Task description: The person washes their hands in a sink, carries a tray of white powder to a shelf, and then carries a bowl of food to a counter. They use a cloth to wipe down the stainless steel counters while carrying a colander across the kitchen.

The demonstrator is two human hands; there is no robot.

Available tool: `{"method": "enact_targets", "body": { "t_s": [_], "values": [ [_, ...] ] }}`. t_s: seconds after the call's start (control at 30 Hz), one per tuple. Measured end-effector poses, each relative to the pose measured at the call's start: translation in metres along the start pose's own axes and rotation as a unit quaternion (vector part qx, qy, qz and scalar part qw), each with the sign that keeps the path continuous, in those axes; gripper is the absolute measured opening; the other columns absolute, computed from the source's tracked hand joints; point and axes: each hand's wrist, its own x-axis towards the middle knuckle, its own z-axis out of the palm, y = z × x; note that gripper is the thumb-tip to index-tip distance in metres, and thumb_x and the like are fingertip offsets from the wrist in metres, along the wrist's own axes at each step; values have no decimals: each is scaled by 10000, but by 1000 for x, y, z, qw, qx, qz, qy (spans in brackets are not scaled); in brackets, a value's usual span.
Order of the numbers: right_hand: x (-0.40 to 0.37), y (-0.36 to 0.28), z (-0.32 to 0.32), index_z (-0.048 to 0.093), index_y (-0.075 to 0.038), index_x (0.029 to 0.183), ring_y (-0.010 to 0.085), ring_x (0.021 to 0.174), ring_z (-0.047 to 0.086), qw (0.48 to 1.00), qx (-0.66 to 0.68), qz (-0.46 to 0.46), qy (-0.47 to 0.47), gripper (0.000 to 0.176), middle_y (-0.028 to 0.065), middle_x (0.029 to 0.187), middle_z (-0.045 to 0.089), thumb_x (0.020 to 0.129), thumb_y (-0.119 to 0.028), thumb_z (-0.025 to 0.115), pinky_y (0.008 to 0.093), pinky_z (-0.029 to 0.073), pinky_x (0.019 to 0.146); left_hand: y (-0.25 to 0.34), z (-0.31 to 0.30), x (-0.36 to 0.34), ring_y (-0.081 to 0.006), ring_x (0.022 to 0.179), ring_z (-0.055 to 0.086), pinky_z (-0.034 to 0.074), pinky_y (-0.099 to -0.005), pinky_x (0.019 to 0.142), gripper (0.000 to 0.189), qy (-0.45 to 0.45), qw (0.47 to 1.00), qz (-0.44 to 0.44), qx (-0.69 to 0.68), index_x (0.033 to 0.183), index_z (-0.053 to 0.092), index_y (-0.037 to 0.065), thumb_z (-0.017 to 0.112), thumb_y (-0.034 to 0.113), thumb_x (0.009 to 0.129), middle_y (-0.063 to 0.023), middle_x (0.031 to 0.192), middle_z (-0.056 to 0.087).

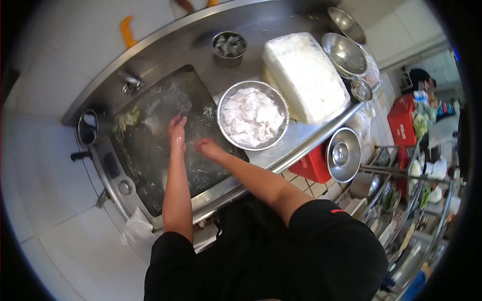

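Note:
Both my hands are over the steel sink, which holds cloudy water with small pale scraps afloat. My left hand is wet, held low over the middle of the sink, its fingers loosely bent and apart with nothing visible in them. To its right, my right hand has its fingers loosely curled towards the left wrist, and no object shows in it. A round metal bowl heaped with pale, whitish pieces stands on the counter just right of the sink, nearest my right hand.
Behind the bowl are a large white block-shaped container and a small metal pot of grey pieces. A faucet is at the sink's back left. Metal bowls line the right end; shelving and a person are farther right.

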Motion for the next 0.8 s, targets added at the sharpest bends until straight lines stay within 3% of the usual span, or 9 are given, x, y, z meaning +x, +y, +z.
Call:
{"method": "enact_targets", "body": {
  "t_s": [0.07,0.1,0.13,0.3,0.4,0.43,0.53,0.7,0.8],
  "values": [
    [-19,16,-28,593,-114,1019,135,750,527,998,-40,55,-15,179,7,842,576,861,-173,532,310,436,597,1,9,-8,-186,1105,478,317,-352,947,408,-59,998,-1,30,1163,557,51,651,271,832,-78,1155,569],
    [-15,40,-45,581,-118,1065,140,782,545,996,-36,70,-35,214,15,870,584,867,-190,543,305,449,621,1,14,-18,-179,1117,475,318,-373,949,411,-91,995,-51,1,1170,555,55,650,278,838,-76,1157,568],
    [-27,51,-63,570,-111,1091,147,806,556,997,-14,64,-34,238,26,891,588,870,-196,550,311,462,639,-3,18,-31,-172,1130,472,320,-394,950,413,-123,987,-104,-27,1176,554,60,650,285,843,-74,1160,567],
    [-89,74,-135,530,-70,1175,177,873,601,978,188,47,-82,333,73,975,604,865,-175,595,323,514,708,-46,59,-107,-232,1056,554,453,-418,855,400,-362,906,-171,-136,1182,524,77,584,340,886,-84,1124,586],
    [-130,71,-173,530,-52,1166,181,830,621,981,196,-2,7,355,87,974,623,823,-78,619,297,524,713,-31,102,-137,-292,1031,571,477,-434,850,431,-345,908,-182,-151,1203,486,43,569,333,895,-119,1133,575],
    [-144,74,-181,590,-19,1006,183,742,618,964,256,-26,63,185,71,831,624,832,-82,596,303,533,648,-26,114,-142,-335,1027,566,465,-472,880,408,-306,917,-201,-157,1197,473,13,564,264,889,-162,1142,561],
    [-185,78,-213,527,-51,1094,171,777,614,907,400,-44,123,262,68,889,612,840,-93,572,275,512,628,-22,127,-138,-361,998,577,481,-500,858,401,-240,929,-247,-133,1197,461,-2,558,193,860,-188,1135,553],
    [-238,85,-242,530,-45,1031,173,747,606,899,360,-85,233,189,77,908,593,854,-108,549,280,510,614,-8,113,-142,-274,726,612,559,-395,582,506,-159,971,-153,92,1187,457,-14,645,254,801,-157,1001,574],
    [-246,82,-259,526,-45,1017,169,731,595,872,396,-128,257,195,80,904,579,871,-171,551,276,506,601,14,111,-150,-260,755,617,532,-349,536,598,-92,973,-88,190,1202,442,-53,708,258,766,-166,1011,570]
  ]
}}
